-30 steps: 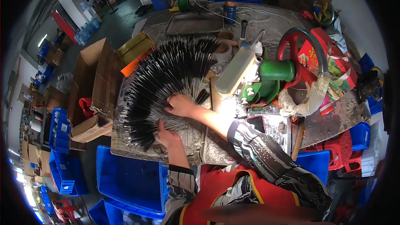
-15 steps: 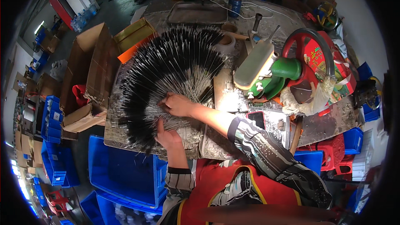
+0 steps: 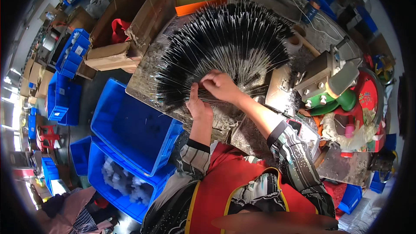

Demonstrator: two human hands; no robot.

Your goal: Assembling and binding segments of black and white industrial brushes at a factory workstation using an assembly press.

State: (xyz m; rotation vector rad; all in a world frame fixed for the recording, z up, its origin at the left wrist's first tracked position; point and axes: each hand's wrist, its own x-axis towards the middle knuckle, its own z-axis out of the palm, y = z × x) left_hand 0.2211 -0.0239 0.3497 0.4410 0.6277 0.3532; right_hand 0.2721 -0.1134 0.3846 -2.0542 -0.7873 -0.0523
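Note:
A large fan of thin brushes [image 3: 225, 30] with black bristles and bare silvery wire stems lies on the worktable, the stems gathering toward me. My right hand [image 3: 221, 86] is at the near side of the fan, its fingers bent into a pinch among the wire stems. Just left of it and nearer to me, my left hand [image 3: 199, 105] has one finger pointing up along the stems and the others curled. The fingertips of both hands nearly meet. What lies between them is too fine to make out.
A green and red hand-wheel machine [image 3: 346, 95] stands to the right, a phone [image 3: 295, 125] near its base. Beyond the brushes lie an orange box [image 3: 199, 0] and a metal tray [image 3: 271, 2]. An open carton [image 3: 143, 21] and blue bins [image 3: 134, 123] stand at the left.
The view has turned, so the table and machine sit differently in it and more of the blue bins shows. Both hands stay at the stems, now closer together.

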